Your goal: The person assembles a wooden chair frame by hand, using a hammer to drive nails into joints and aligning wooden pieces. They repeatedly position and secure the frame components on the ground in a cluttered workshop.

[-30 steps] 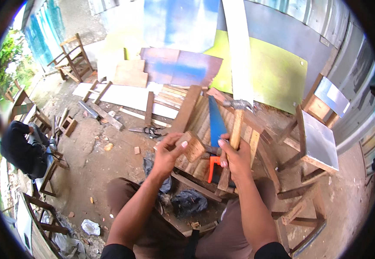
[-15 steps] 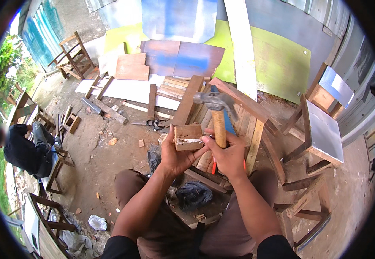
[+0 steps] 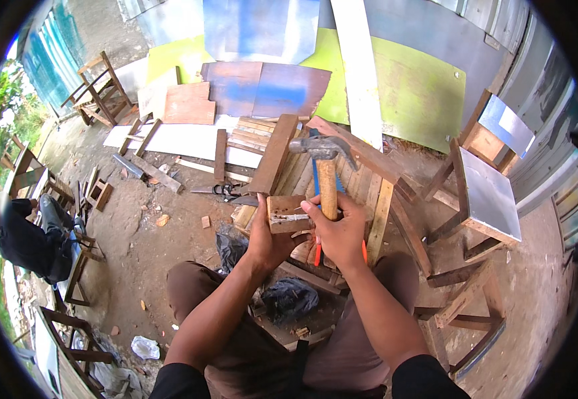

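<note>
- Wooden block (image 3: 285, 207), centre of frame: pale-streaked face now toward view; one second ago tilted, a different face showing.
- Left hand (image 3: 264, 241): closed around block's left side and underside.
- Right hand (image 3: 339, 233): wrapped round claw hammer (image 3: 328, 183), head up; thumb and fingertips now at block's right edge, apart from it one second ago. Anything pinched there too small to tell.
- Handsaw (image 3: 318, 254), orange-handled, just below hands: blade more hidden than one second ago.
- Far left: seated person (image 3: 28, 233), dark top.
</note>
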A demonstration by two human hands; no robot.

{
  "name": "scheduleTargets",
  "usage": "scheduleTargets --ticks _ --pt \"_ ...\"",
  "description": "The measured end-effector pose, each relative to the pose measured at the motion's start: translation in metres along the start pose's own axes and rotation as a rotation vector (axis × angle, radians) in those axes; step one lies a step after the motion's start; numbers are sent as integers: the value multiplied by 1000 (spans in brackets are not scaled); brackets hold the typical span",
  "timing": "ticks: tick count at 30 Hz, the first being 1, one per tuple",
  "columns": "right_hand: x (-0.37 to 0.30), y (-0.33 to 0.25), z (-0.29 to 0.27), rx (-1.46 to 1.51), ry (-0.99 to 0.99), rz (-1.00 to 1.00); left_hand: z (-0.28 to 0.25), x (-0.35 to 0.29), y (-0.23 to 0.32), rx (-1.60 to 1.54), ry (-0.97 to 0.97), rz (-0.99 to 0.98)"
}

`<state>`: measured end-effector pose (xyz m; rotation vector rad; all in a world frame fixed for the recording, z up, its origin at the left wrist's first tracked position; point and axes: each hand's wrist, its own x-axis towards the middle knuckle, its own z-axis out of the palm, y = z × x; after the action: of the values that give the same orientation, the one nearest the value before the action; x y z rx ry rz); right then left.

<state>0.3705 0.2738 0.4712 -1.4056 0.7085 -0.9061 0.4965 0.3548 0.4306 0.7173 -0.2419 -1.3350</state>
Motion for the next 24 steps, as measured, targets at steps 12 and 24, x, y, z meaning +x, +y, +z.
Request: scheduleTargets --ticks 12,24 --pt "-4 13 7 -241 88 -272 10 -4 -3 80 22 10" --pt "-3 17 11 -272 108 -266 -2 -2 -7 105 -52 81"
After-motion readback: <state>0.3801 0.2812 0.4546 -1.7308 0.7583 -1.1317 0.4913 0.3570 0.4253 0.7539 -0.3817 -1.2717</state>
